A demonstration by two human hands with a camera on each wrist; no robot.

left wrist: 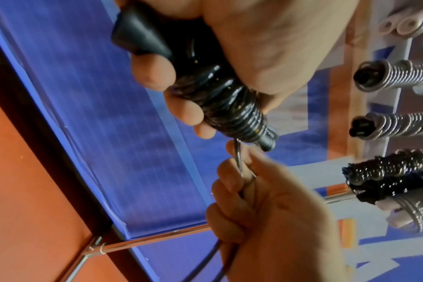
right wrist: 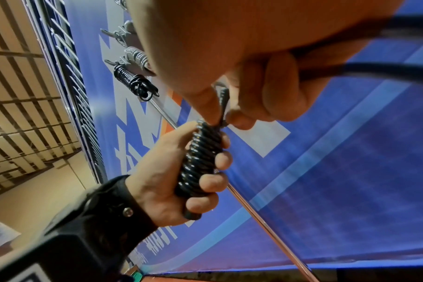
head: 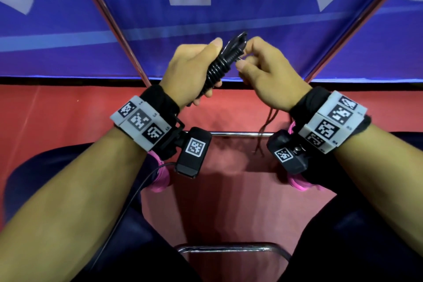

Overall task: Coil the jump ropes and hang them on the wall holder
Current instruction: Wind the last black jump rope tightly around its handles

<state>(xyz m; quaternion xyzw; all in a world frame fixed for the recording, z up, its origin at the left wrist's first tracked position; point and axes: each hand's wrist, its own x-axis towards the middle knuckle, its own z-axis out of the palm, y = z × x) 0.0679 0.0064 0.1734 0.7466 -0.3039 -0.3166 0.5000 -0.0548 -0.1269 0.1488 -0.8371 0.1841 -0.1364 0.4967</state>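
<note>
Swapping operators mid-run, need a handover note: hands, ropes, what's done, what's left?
Left hand: grips the black jump rope bundle, with coils wound tightly along it.
Right hand: pinches the free strand just off the end coil. The slack runs through the palm and hangs below the wrist.
Done: most of the winding. Other coiled ropes already hang on the wall holder.
Left: probably wind or tuck in the slack, then hang this bundle.

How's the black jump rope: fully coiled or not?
Partly coiled: the glossy black jump rope is wound tight in the left hand; the right hand pinches loose strands trailing down.
</note>
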